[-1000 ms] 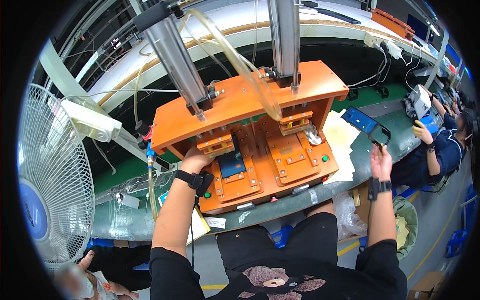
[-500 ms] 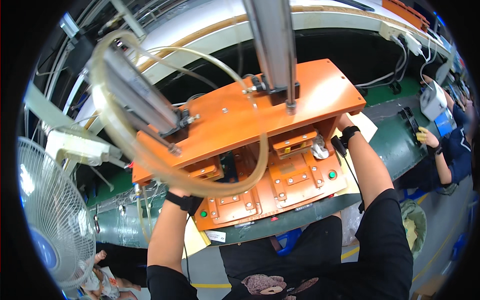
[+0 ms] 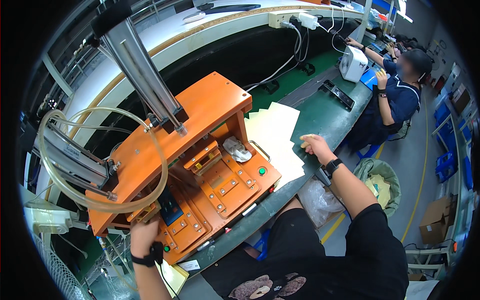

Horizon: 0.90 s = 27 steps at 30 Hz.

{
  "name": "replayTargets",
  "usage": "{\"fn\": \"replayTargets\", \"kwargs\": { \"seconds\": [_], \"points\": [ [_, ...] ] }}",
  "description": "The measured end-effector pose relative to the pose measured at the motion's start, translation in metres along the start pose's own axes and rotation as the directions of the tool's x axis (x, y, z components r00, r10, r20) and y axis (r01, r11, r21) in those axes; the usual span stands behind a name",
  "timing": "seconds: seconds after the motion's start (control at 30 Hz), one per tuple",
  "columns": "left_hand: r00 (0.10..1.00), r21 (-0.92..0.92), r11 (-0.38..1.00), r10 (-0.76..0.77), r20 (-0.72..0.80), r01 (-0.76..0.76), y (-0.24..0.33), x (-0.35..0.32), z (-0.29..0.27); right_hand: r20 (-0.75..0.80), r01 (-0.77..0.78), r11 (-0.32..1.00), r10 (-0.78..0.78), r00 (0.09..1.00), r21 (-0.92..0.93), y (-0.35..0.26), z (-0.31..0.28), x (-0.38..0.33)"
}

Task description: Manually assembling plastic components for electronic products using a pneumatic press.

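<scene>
**Left hand at the press fixture, right hand over the paper sheets**

The orange press fixture [image 3: 200, 165] stands at the near edge of the green desk [image 3: 320, 110], with a dark rectangular part [image 3: 170, 206] seated in its lower left nest. The left hand [image 3: 143, 235] is at that corner of the base plate, just beside the part; its fingers are hidden by the fixture's upper plate and the clear hose [image 3: 100, 200], so I cannot tell whether it grips anything. The right hand [image 3: 314, 145] rests, loosely curled and empty as far as the view shows, at the edge of the stack of pale paper sheets [image 3: 277, 137] lying right of the fixture.

The dark part looks thin, flat and rigid, probably light and easily scratched; its short edges seem the safest place to pinch it. The sheets are limp and would slide over one another, so a corner lift suits them. The fixture itself looks heavy and fixed.

A white crumpled cloth [image 3: 237, 149] lies on the base plate near a green button [image 3: 261, 171]. The desk is a long curved bench; a co-worker [image 3: 400, 95] sits further along it, and a fan guard [image 3: 55, 270] shows at lower left.
</scene>
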<state>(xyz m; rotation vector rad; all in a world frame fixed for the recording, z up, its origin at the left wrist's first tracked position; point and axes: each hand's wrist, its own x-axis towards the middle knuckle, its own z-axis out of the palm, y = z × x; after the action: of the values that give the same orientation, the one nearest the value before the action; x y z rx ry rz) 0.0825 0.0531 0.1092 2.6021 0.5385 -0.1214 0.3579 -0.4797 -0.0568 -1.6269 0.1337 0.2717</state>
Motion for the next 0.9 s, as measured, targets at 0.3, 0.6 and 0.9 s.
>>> {"fn": "replayTargets", "kwargs": {
  "seconds": [0.3, 0.6, 0.9],
  "points": [
    [0.780, -0.012, 0.911, 0.346, -0.522, -0.413, -0.010, -0.084, 0.092, 0.042, -0.040, 0.999, 0.039, 0.998, 0.037, -0.003, 0.013, 0.017],
    [0.667, -0.079, 0.920, 0.217, -0.712, -0.384, -0.017, -0.074, 0.109, 0.089, 0.484, 0.641, -0.546, 0.833, -0.595, -0.059, 0.084, 0.139],
    [0.803, -0.296, 0.930, -0.003, -0.595, -0.216, 0.014, -0.085, 0.099, -0.060, 0.083, 0.298, -0.441, 0.895, -0.951, -0.087, 0.139, 0.268]
  ]
}}
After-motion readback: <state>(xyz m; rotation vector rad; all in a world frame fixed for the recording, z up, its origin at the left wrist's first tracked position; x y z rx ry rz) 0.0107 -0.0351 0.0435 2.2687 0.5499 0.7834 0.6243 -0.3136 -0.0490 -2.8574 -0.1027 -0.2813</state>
